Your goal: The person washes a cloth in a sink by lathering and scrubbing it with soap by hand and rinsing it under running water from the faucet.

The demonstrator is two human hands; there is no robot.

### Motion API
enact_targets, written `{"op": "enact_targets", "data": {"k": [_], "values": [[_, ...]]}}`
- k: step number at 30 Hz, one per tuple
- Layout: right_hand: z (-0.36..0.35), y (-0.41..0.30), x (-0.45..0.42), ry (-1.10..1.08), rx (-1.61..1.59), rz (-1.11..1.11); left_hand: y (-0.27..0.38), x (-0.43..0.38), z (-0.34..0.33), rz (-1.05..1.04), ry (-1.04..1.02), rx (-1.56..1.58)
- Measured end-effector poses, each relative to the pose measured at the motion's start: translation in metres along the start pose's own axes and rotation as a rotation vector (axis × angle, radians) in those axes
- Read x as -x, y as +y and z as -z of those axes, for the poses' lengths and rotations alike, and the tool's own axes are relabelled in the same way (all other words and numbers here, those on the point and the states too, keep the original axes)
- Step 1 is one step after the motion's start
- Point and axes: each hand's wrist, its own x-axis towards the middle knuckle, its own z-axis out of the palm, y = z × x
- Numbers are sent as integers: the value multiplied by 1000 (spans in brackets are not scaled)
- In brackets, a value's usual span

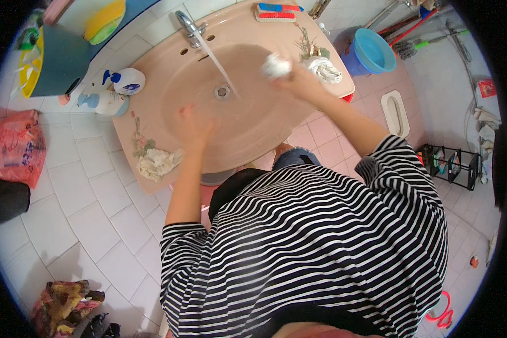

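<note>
Water runs from the chrome faucet [189,28] into the pink washbasin [245,145]. My right hand [293,78], blurred, is closed on a bunched white cloth [276,66] over the basin's right side. My left hand [194,122] is over the left part of the bowl, fingers apart and holding nothing. One crumpled cream cloth [156,164] lies on the basin's front left corner, beside my left forearm. Another twisted white cloth [324,70] rests on the right ledge, just past my right hand. The metal drain [222,92] shows between my hands.
Two pump bottles, one white with a blue pump [129,81] and one with a pale blue pump [112,102], stand at the basin's left. Brushes [275,16] lie on the back right ledge. A blue bucket [352,59] with a light blue basin [374,50] stands on the right.
</note>
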Motion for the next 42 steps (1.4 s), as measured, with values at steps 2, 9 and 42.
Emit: {"op": "enact_targets", "data": {"k": [2, 9, 42], "values": [[38, 19, -12, 206, 170, -87, -32, 17, 24, 130, 107, -89], [56, 92, -69, 172, 467, -421, -80, 79, 48, 648, 196, -531], [-96, -17, -135, -494, -894, -261, -38, -74, -61, 666, -122, 1066]]}}
